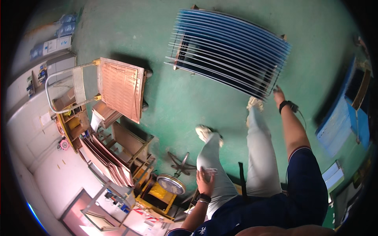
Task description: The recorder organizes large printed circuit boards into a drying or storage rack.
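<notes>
Blue rack of slats, striped with silvery lines, against a green floor.
The stripes run from bright blue at the far side to near-black between pale edges at the near side; the trousers are pale grey, the shirt navy with a thin light line at the sleeve hem, the shoes cream, the wristband black. At left, a brown board bears a woven-looking pattern, the curved sheets are pinkish tan, the cart handle silver-grey with yellow joints; at right, a panel is light blue.
</notes>
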Demonstrator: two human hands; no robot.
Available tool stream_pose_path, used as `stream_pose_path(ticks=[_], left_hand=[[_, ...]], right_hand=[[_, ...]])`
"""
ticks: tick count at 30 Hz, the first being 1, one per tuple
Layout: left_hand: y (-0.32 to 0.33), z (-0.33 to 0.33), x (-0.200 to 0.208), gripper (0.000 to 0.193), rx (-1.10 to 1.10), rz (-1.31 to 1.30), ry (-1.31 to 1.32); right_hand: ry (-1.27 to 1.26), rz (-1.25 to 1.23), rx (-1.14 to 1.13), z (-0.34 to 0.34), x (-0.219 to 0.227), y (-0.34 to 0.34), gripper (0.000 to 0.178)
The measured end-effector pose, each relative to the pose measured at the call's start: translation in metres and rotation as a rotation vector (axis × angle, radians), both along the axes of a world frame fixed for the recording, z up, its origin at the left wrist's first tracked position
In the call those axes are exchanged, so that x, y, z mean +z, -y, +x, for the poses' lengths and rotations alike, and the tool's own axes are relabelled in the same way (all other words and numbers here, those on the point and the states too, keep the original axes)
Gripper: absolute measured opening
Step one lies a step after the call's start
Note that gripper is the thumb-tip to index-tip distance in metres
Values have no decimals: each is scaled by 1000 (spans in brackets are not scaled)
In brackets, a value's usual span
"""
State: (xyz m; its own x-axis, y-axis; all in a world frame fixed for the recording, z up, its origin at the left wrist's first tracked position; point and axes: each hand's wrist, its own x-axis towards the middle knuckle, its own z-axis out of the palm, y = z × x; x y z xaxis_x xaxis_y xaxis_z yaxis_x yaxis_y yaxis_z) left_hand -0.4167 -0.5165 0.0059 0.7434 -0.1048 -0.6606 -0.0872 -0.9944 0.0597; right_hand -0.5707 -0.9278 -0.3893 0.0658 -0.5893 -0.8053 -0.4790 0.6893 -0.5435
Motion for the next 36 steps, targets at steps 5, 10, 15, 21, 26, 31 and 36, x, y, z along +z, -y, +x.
stream_pose_path(ticks=[5, 10, 15, 21, 26, 31, 36], left_hand=[[-11, 89, -18, 74, -351, 149, -12], [-50, 208, -28, 80, -462, 33, -155], [-95, 226, -37, 78, -696, -87, -337], [-178, 239, -13, 73, -829, 49, -301], [-241, 234, -19, 66, -981, 62, -214], [-294, 276, -74, 48, -1235, 62, -97], [-318, 281, -109, 26, -1144, -201, -115]], right_hand=[[77, -7, -371, -19, -53, 4, 35], [35, -182, -432, -54, -98, -61, 36], [169, -314, -229, -59, -108, -237, 33], [586, 424, -732, 255, 53, -403, 19], [570, 303, -1075, 261, 37, -395, 15], [610, 106, -931, 241, 36, -382, 16], [779, -76, -884, 251, 45, -403, 8]])
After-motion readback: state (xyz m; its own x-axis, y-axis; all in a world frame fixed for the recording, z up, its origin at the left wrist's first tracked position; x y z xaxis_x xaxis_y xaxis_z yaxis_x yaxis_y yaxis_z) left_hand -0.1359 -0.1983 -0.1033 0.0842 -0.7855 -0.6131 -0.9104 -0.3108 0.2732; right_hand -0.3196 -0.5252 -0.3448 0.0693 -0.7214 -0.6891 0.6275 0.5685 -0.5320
